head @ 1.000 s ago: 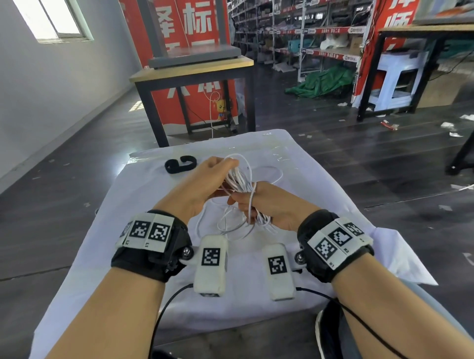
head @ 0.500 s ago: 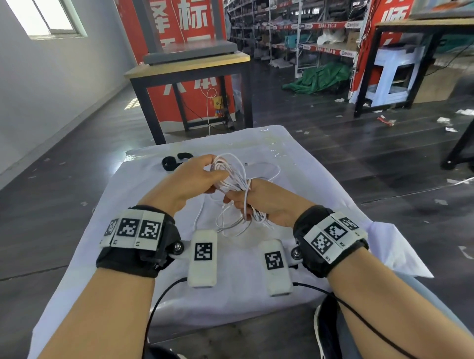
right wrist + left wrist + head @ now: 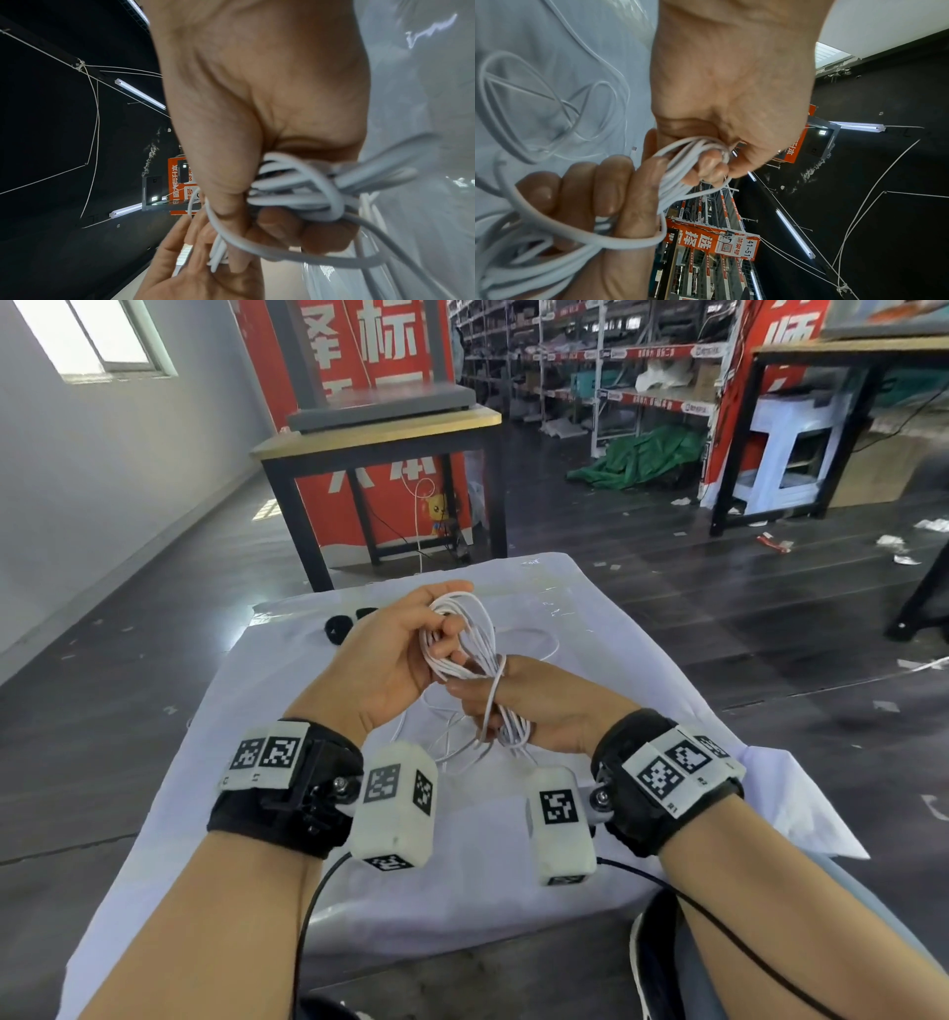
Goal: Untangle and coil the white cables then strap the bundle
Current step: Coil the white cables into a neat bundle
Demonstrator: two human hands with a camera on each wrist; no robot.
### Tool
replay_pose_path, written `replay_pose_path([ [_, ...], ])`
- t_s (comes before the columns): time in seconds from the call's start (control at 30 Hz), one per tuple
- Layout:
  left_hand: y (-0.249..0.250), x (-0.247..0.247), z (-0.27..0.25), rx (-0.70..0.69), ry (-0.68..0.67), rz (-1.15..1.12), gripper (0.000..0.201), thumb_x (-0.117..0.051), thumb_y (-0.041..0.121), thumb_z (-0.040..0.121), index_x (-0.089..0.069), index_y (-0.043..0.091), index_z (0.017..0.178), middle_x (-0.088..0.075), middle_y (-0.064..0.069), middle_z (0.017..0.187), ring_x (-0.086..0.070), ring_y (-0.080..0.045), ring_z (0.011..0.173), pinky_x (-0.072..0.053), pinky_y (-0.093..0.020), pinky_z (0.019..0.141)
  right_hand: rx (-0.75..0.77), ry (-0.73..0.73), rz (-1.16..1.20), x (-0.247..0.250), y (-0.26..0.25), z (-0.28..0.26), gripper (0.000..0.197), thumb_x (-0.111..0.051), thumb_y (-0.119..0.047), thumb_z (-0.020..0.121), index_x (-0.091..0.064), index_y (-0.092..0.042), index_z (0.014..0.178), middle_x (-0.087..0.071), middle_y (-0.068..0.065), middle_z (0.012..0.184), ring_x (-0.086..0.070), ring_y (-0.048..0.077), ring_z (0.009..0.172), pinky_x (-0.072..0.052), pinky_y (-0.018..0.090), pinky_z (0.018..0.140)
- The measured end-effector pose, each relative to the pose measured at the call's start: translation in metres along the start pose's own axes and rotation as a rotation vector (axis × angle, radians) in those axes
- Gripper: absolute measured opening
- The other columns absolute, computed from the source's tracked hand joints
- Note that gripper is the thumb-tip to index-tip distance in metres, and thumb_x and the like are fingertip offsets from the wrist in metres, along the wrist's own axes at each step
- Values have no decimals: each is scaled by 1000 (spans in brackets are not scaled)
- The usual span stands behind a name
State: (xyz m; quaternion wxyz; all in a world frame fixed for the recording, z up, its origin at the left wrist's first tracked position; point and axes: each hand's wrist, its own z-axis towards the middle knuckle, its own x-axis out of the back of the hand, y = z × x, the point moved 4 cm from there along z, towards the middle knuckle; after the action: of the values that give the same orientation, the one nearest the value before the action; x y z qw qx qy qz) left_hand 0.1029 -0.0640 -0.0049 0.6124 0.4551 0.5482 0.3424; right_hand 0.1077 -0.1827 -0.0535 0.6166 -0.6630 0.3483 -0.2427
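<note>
A coil of white cables (image 3: 464,639) is held up over the white-covered table (image 3: 642,670). My left hand (image 3: 405,644) grips the coil's upper loops, fingers curled round the strands (image 3: 693,154). My right hand (image 3: 518,706) grips the lower part of the bundle (image 3: 295,188), and one strand wraps across its thumb. Loose white loops (image 3: 452,742) hang from the bundle onto the cloth below. A black strap (image 3: 339,626) lies on the cloth beyond my left hand, partly hidden by it.
A wooden table with black legs (image 3: 380,439) stands beyond the cloth-covered one. Dark floor runs along both sides. Warehouse shelves (image 3: 616,351) and a second table (image 3: 847,367) are far off to the right.
Both hands have stayed on the cable bundle and lifted it slightly. The left hand has turned palm-up, bringing the coil's upper loops more upright.
</note>
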Motion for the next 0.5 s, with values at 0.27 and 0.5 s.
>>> replay_pose_path([
  [0.27, 1, 8, 5, -102, 295, 130, 25, -45, 22, 102, -63, 8, 91, -29, 5, 52, -25, -6, 43, -27, -17, 42, 24, 18, 97, 1, -5, -1, 11, -62, -9, 90, -63, -14, 99, -62, 3, 83, -57, 14, 73, -48, 24, 71],
  [0.5, 45, 48, -13, -542, 648, 114, 22, -43, 22, 102, -57, 17, 85, -37, 9, 52, -31, -5, 44, -30, -18, 42, 17, 607, 200, 48, -6, -6, 13, -48, -22, 98, -59, -16, 100, -58, 0, 99, -58, 14, 86, -45, 22, 69],
])
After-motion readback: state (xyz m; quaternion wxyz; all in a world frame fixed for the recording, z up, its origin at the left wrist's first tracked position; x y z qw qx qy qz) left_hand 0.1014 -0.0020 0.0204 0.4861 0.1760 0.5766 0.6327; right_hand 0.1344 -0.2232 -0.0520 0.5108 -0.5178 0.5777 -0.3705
